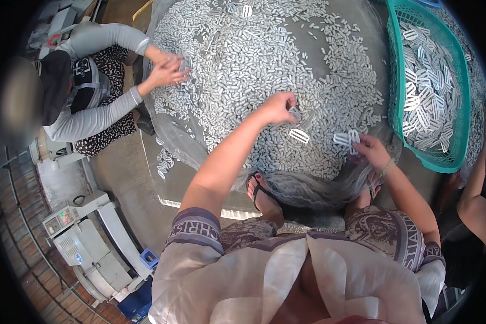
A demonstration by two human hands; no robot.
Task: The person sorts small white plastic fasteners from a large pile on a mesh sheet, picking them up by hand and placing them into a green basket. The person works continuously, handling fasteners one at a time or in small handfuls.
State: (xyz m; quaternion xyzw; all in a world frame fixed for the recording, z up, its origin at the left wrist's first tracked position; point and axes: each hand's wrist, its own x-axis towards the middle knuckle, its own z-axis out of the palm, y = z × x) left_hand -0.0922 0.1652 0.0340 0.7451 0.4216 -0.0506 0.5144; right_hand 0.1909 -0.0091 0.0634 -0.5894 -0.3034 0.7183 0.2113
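Above a wide heap of small silvery pellet-like pieces (270, 59), my left hand (279, 109) is closed in a pinch on a small grey metal piece (295, 113). Just below it, an oval metal slide buckle (299, 136) with slots lies on the heap. At the heap's near right edge, my right hand (371, 151) grips a few similar slotted buckles (346, 139) between thumb and fingers. Another slotted buckle (247, 11) rests on the far part of the heap.
A green plastic basket (397, 108) full of slotted buckles stands at right. Clear sheeting (318, 189) edges the heap. On the left, a person's hands (170, 70) work in the pile; another person's arm (475, 178) shows at far right. A grey machine (92, 248) stands lower left.
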